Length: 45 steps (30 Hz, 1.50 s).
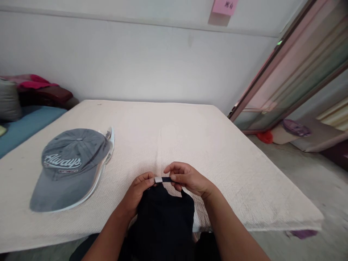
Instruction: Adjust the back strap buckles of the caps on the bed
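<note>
A dark navy cap (163, 217) lies at the near edge of the cream-covered table (190, 137), its back facing away from me. My left hand (137, 194) pinches the cap's back strap at a small silver buckle (158, 179). My right hand (187, 179) pinches the same strap just right of the buckle. Both hands hold the strap slightly above the cloth. A grey cap (69, 165) with white "Always" lettering rests to the left, stacked on a white cap (110, 139) whose edge shows beneath.
The white wall stands behind the table, with a pink note (225, 6) high up. A blue mattress with cushions and red cloth (35, 85) is at far left. A sliding glass door (293, 79) and bare floor with a red object (265, 136) lie to the right.
</note>
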Motion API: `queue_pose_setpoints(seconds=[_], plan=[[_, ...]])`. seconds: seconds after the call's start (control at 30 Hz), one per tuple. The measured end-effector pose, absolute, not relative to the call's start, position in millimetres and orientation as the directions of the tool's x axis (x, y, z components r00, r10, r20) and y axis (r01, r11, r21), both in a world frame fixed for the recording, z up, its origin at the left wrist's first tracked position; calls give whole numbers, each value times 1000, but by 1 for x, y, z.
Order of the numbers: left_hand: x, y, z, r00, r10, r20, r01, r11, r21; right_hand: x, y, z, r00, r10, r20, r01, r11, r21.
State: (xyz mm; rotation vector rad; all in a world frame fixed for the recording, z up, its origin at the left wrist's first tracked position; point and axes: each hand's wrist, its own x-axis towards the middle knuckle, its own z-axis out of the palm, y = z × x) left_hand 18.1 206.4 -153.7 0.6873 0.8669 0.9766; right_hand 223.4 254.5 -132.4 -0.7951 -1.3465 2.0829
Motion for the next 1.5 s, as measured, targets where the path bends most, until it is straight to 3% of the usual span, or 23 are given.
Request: queue_pose_setpoints(seconds=[0.17, 0.27, 0.4, 0.53, 0.67, 0.77, 0.93, 1.23, 1.5], plan=[[11, 205, -153, 117, 930, -348, -590, 347, 729, 224, 252, -128, -725, 644, -242, -70, -419, -905], [8, 205, -155, 49, 911, -411, -656, 339, 675, 223, 252, -127, -694, 677, -244, -152, -469, -870], [10, 205, -157, 154, 908, -389, -600, 399, 693, 223, 255, -127, -583, 785, -212, -302, -451, -840], [13, 207, -157, 257, 913, -315, -503, 405, 763, 221, 257, -128, -540, 810, -230, -151, -362, -920], [19, 206, -157, 295, 911, -287, -405, 391, 826, 219, 257, -128, -639, 747, -184, -52, -281, -958], [24, 204, -158, 310, 906, -288, -375, 395, 839, 216, 255, -128, -701, 692, -172, 9, -232, -973], [26, 204, -159, 296, 911, -288, -370, 387, 845, 212, 252, -131, -676, 727, -120, 73, -96, -993], [23, 205, -159, 313, 914, -259, -322, 358, 876, 213, 253, -135, -655, 744, -132, 126, -65, -990], [22, 204, -162, 364, 900, -239, -430, 389, 815, 213, 257, -137, -695, 706, -134, 78, -112, -991]])
